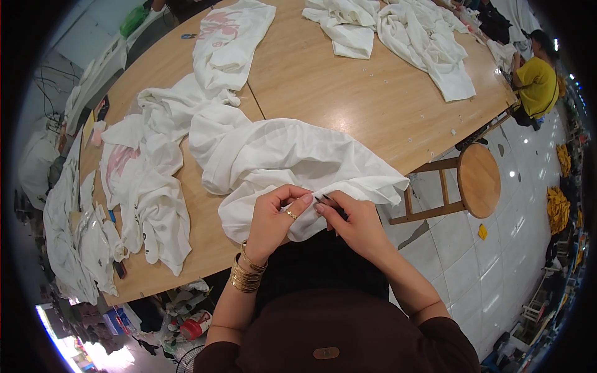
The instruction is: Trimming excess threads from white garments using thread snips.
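A large crumpled white cloth garment (280,149) lies at the table's near edge, its front part drawn up toward me. My left hand (273,217), with a gold ring and gold bangles at the wrist, pinches the garment's near edge between thumb and fingers. Right beside it, my right hand (354,224) is closed on the same edge, thumb and fingertips pressed together. Something small and dark shows at the right fingertips; I cannot make out what it is. The two hands nearly touch.
White garments with pink prints (227,46) lie on the wooden table (323,81), more at its left. Another white pile (423,43) is at the far right. A wooden stool (479,180) stands at right, and a person in a yellow top (536,86) sits beyond.
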{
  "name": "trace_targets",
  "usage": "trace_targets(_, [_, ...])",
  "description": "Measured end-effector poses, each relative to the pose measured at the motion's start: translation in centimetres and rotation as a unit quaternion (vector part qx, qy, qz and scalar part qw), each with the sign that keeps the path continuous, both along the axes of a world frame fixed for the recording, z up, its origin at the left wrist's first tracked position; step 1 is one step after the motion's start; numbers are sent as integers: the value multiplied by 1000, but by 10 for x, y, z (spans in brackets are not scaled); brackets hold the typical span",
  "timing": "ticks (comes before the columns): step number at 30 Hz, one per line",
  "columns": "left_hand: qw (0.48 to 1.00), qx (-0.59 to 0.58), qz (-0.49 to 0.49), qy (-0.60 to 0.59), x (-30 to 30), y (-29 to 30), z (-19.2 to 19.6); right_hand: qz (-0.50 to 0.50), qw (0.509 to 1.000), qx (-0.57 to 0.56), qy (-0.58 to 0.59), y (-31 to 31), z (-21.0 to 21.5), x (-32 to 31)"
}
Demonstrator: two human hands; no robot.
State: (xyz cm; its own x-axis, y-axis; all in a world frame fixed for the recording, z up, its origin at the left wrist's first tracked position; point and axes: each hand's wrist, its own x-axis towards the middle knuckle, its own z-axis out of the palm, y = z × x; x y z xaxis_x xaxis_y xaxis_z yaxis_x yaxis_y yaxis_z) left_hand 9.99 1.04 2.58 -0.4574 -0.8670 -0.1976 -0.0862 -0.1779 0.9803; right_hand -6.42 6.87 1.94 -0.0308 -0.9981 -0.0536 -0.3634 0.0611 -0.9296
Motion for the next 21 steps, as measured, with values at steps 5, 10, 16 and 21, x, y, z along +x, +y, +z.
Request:
trace_targets(5, [1000, -4, 1, 0, 0, 2, 2, -4, 1000, -3, -6, 2, -3, 1])
trace_targets(10, [1000, -11, -9, -12, 1, -1, -1, 2, 993, 82, -90, -3, 0, -1])
trace_targets(16, [1000, 3, -6, 7, -2, -7, -1, 22, 945, 133, -300, -11, -9, -4])
trace_targets(21, [998, -48, 2, -35, 2, -3, -4, 20, 932, 143, -333, -9, -13, -2])
